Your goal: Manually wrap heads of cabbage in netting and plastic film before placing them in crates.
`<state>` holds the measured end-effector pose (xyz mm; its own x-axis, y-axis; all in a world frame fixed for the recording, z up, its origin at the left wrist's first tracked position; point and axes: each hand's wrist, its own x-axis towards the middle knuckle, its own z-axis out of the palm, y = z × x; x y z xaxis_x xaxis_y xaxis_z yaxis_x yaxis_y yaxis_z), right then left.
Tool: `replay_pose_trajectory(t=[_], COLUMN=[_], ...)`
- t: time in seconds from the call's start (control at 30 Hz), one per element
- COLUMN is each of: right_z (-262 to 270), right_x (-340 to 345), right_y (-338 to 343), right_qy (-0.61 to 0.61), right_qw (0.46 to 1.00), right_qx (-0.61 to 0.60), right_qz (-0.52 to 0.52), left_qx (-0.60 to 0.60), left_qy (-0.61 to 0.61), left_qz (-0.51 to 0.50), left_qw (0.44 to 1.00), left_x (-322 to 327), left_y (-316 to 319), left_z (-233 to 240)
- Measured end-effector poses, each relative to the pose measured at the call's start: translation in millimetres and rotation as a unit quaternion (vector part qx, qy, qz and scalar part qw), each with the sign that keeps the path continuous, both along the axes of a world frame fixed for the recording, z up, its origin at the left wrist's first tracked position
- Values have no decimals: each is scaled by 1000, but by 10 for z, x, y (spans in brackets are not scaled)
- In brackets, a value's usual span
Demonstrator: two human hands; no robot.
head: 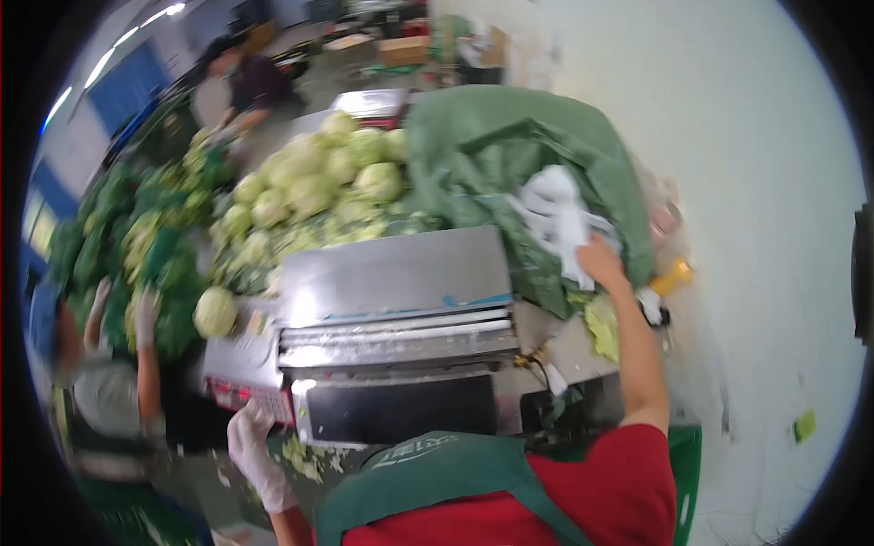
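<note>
My right hand [601, 261], bare, reaches to the green plastic sack [519, 109] at the right and has its fingers on a crumpled white cloth or glove [560, 218] lying in the sack's folds. My left hand [254, 437], in a whitish glove, hangs low at the left by the red-edged keypad of a scale [252, 399]; its fingers are bent and nothing shows in them. Between my arms stands a steel wrapping machine [396, 280] with rollers. One cabbage [216, 312] sits on the scale's plate, and a heap of trimmed cabbages [307, 170] lies behind the machine.
At the left, a co-worker's gloved hands [145, 310] touch green bags of vegetables [174, 293]. Another person [256, 82] works further back. A second scale [369, 104] stands behind the heap. Loose leaves [602, 327] and a yellow object [672, 276] lie near the right wall [771, 205].
</note>
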<state>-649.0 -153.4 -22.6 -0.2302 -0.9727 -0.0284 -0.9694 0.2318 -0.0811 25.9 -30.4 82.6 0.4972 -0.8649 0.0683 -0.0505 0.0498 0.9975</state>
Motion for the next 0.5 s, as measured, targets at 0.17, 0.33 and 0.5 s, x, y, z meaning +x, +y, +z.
replay_pose_trajectory(t=[0.17,0.33,0.5], right_z=[-100,1200,1543], right_x=[-877,677,2625], right_y=[329,392,670], right_qy=[148,-154,-299], right_qw=[979,959,918], right_qx=[36,-239,16], right_qz=[133,7,260], left_qx=[40,27,-58], left_qy=[54,116,72], left_qz=[-60,-120,-238], left_qw=[996,986,967], left_x=[-57,-29,-522], left_y=[60,322,126], left_z=[-43,-219,89])
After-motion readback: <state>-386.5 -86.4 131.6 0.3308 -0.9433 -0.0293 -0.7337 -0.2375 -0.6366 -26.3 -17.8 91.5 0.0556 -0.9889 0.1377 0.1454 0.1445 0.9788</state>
